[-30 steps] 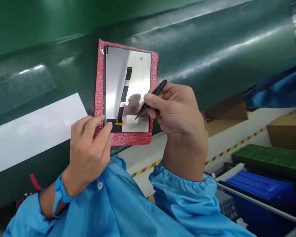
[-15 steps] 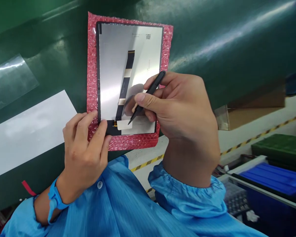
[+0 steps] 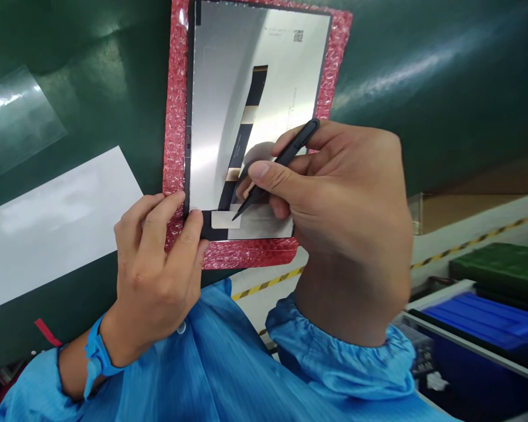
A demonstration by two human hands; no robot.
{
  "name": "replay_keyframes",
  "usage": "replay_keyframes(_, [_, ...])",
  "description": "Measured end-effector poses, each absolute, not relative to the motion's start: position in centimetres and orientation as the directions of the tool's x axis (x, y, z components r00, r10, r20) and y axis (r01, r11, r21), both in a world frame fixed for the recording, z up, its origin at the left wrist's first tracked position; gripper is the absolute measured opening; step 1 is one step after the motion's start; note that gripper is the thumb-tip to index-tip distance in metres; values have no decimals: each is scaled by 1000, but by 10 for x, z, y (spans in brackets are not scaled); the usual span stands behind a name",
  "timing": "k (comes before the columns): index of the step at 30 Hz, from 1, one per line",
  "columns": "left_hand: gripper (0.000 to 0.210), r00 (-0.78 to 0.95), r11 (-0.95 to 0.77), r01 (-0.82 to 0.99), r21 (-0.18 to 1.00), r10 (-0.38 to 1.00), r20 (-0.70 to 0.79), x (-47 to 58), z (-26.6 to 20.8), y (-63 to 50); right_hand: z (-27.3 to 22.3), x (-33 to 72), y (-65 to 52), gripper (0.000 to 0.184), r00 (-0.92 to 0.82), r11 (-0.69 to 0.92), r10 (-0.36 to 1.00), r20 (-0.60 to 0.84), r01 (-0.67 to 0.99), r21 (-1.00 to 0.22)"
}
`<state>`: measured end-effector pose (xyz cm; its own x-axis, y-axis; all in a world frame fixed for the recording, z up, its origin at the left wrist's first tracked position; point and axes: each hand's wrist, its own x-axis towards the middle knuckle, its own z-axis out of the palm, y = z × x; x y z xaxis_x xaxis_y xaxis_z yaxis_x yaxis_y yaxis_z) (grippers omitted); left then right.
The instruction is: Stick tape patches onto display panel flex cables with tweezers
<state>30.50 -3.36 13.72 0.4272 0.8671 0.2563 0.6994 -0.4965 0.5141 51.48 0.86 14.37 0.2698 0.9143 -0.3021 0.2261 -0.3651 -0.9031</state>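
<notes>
A tablet-sized display panel (image 3: 220,123) lies back side up on a pink bubble-wrap bag (image 3: 175,117). A dark flex cable (image 3: 243,138) runs slantwise along its silvery back. My left hand (image 3: 162,258) holds the panel's lower left corner, fingertips along its edge and on the bubble wrap. My right hand (image 3: 338,176) is closed around slim black tweezers (image 3: 286,158), pinched between thumb and fingers. Their tip meets a small whitish label (image 3: 226,220) lying across the black strip at the panel's lower edge. Whether the tips grip or press the label is unclear.
A white sheet (image 3: 61,228) lies left of the panel on the green mat (image 3: 114,88). Beyond it is a clear plastic sheet (image 3: 22,123). A red tape strip (image 3: 47,332) sits near my left wrist. At right are a cardboard box (image 3: 470,214) and a blue bin (image 3: 479,319).
The label has straightened and now covers the orange bit by the cable's lower end. The panel appears larger and shifted up and right in view, with both hands still on their holds.
</notes>
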Motion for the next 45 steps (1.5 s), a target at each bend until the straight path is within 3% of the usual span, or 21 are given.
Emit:
replay_keyframes(12, [32,428,-493,700,516,869,250,305,137,-34,141,515,6,23,283,-345,922,-265,286,-894])
replay_keyframes(20, [31,430,-514,696,501,858,282,307,137,-33,131,524,4,17,202,-237,960,-194,219,-946])
replay_keyframes(26, [30,426,-516,692,505,856,291,309,137,-33,139,514,8,22,281,-279,937,-209,238,-930])
replay_keyframes(41, [34,470,-515,751,414,857,213,312,138,-35,138,519,7,25,236,-278,943,-233,179,-944])
replay_keyframes(45, [33,466,-513,755,409,858,215,313,138,-35,142,514,8,24,279,-285,935,-218,227,-931])
